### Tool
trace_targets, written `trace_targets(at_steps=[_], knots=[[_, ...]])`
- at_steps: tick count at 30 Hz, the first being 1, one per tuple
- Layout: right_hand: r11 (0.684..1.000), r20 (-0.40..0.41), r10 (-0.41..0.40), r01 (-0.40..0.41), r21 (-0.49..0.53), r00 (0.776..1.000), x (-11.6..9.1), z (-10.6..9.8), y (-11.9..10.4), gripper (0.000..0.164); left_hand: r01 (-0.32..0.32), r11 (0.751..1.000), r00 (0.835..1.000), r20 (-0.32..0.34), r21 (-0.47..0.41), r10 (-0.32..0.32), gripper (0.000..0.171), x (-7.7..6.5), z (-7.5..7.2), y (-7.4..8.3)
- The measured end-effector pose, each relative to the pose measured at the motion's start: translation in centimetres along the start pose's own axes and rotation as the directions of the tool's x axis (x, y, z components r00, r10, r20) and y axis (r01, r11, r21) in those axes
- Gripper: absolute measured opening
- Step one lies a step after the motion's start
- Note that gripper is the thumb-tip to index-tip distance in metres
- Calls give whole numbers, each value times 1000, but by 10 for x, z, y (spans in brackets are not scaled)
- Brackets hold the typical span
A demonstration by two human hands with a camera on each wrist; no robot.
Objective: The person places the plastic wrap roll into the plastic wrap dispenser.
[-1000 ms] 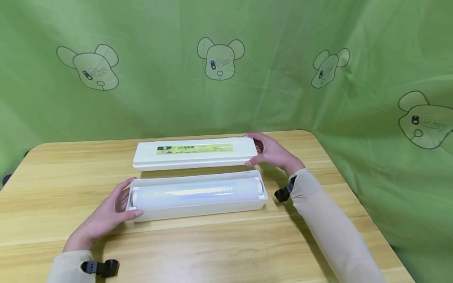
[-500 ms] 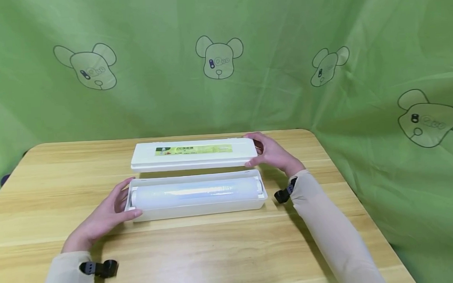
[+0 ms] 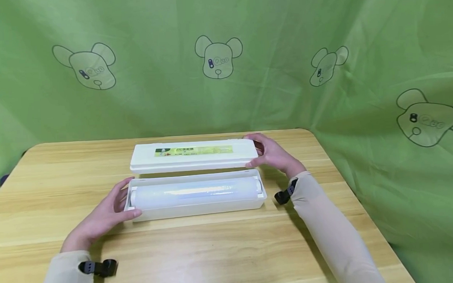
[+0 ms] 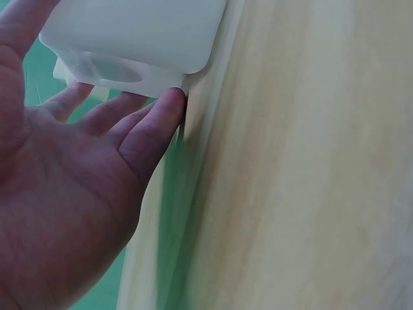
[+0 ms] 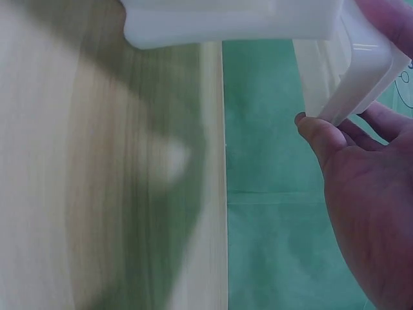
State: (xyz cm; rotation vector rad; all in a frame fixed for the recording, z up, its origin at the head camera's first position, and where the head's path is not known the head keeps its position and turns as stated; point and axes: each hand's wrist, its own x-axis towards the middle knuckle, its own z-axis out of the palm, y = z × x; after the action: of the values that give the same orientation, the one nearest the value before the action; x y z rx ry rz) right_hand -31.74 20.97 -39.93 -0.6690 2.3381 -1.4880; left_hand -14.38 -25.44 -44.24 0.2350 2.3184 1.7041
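Observation:
In the head view a long white box (image 3: 199, 210) stands on the table, its top uncovered. Inside lies a roll of cling film (image 3: 191, 194), running almost its full length. My left hand (image 3: 105, 216) grips the box's left end, thumb at the front wall and fingers around the far side. Just behind the box, my right hand (image 3: 271, 154) holds the white lid (image 3: 197, 163) by its right end, thumb on the front edge. A yellow-green label (image 3: 194, 151) faces up on the lid. In the right wrist view, fingers wrap the end of the lid (image 5: 361, 64).
The wooden table (image 3: 224, 252) reaches to a green curtain (image 3: 163, 106) with bear drawings behind it and on the right. Each wrist wears a black strapped camera, like the left one (image 3: 109, 267).
The lid in my right hand has come slightly nearer to the box, with its left end shifting a little left. My left hand keeps its grip on the box.

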Motion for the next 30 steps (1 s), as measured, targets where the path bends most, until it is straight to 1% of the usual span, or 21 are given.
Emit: trace_targets(at_steps=[10,19,26,30], knots=[[1000,3,-7,7,5,1000,-3,2,0,92,2,1000,1000,1,-14,-2,98,-1,0,-2],[1000,-29,-8,8,-11,1000,-5,-1,3,93,-7,1000,1000,9,-16,7,99,0,-2,-1],[999,-21,-35,36,33,999,-8,0,-3,91,-5,1000,1000,14,-8,5,99,0,-2,1],[999,-28,-37,38,32,999,-10,1,-5,90,-5,1000,1000,13,-2,5,99,0,-2,0]])
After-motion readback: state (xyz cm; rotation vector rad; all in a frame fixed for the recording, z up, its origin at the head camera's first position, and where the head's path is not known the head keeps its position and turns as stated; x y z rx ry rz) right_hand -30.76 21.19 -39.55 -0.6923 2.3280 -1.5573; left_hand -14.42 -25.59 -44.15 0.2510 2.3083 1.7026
